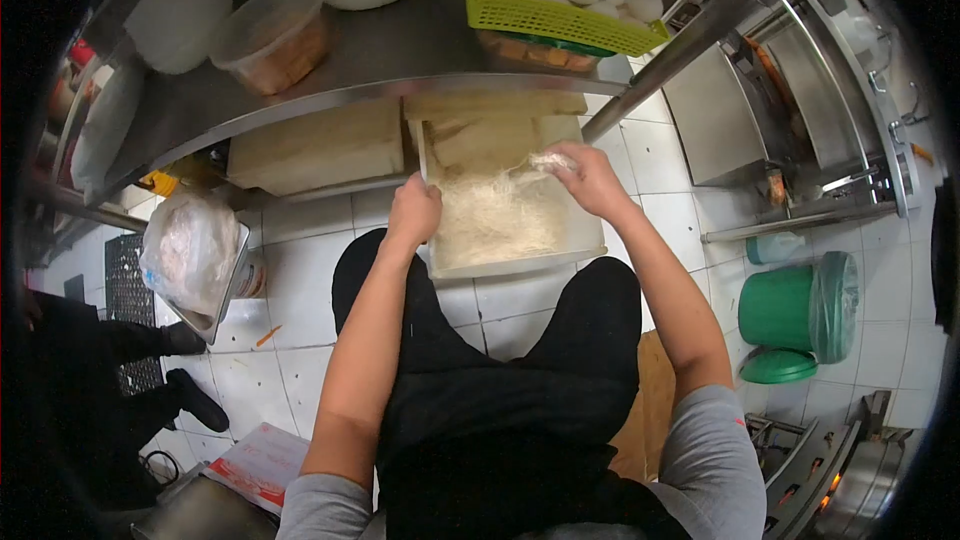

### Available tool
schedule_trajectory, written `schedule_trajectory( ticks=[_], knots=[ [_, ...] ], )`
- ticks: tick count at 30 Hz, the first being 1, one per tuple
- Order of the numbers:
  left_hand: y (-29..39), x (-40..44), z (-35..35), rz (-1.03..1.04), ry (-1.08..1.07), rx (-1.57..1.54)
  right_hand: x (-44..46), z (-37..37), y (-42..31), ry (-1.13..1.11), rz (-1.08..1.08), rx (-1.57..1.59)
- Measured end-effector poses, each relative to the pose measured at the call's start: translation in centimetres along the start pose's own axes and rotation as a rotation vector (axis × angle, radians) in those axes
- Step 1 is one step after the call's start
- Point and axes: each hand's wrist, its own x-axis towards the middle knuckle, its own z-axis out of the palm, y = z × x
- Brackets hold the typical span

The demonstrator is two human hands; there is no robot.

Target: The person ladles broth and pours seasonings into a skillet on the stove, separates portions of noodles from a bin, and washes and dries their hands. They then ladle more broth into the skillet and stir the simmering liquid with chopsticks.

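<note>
A pale, deep bin (pixel 507 266), shaped like a drawer, juts out from below the steel counter just in front of my knees. Loose off-white, floury strands (pixel 500 218) lie heaped across its near half. My left hand (pixel 414 210) is closed over the bin's left edge. Above the bin's right side, my right hand (pixel 592 180) pinches a small clump of whitish, floury strands (pixel 548 162). The exact kind of the strands is too unclear to tell.
Overhead, the steel counter (pixel 390 60) carries a green basket (pixel 560 22) of eggs and a plastic tub (pixel 275 35). A bagged tray (pixel 190 255) stands left, near another person's shoes (pixel 195 400). Right are a green bucket (pixel 780 305) and a stove with flame (pixel 830 485).
</note>
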Motion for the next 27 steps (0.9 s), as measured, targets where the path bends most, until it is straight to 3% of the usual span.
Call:
schedule_trajectory(
  ticks=[3, 6, 7, 9, 12, 17, 21, 23, 24, 25, 26, 27],
  knots=[
    [-1.3, 0.5, 0.7, 0.031, -0.006, -0.021, -1.3, 0.3, -0.1, -0.105, 0.083, 0.148],
    [-2.1, 1.4, 1.1, 0.067, -0.004, -0.003, -1.7, -0.6, -0.7, -0.134, 0.485, 0.521],
    [-2.6, 1.6, 1.3, 0.082, 0.000, -0.003, -2.1, -0.4, 0.2, -0.119, 0.487, 0.614],
    [-2.9, 1.2, 1.0, 0.133, 0.001, -0.034, -3.0, 0.6, 2.1, -0.040, 0.563, 1.070],
    [-2.2, 1.0, 0.5, 0.133, -0.016, -0.034, -5.3, -0.8, 4.3, 0.068, 0.476, 1.471],
    [-3.5, 1.6, 0.0, 0.062, -0.062, -0.044, -14.0, -6.6, 5.8, 0.433, 0.371, 1.749],
    [-1.5, 2.1, 0.4, 0.115, -0.041, 0.039, -25.6, -9.9, 11.8, 0.770, 0.445, 1.747],
    [-2.2, 2.6, 0.4, 0.148, -0.029, 0.057, -32.1, -14.1, 14.1, 1.122, 0.452, 1.611],
    [-3.8, 3.8, 0.5, 0.150, -0.030, 0.037, -36.2, -17.7, 16.6, 1.056, 0.285, 1.613],
    [-4.2, 4.6, 1.1, 0.145, -0.029, 0.013, -37.7, -23.4, 15.1, 1.329, 0.351, 1.484],
    [-3.9, 3.8, 0.9, 0.128, -0.041, 0.004, -41.7, -28.5, 18.2, 1.359, 0.303, 1.226],
    [-2.7, 2.8, 0.4, 0.111, -0.054, 0.002, -44.3, -35.4, 19.5, 1.332, 0.105, 1.294]
  ],
)
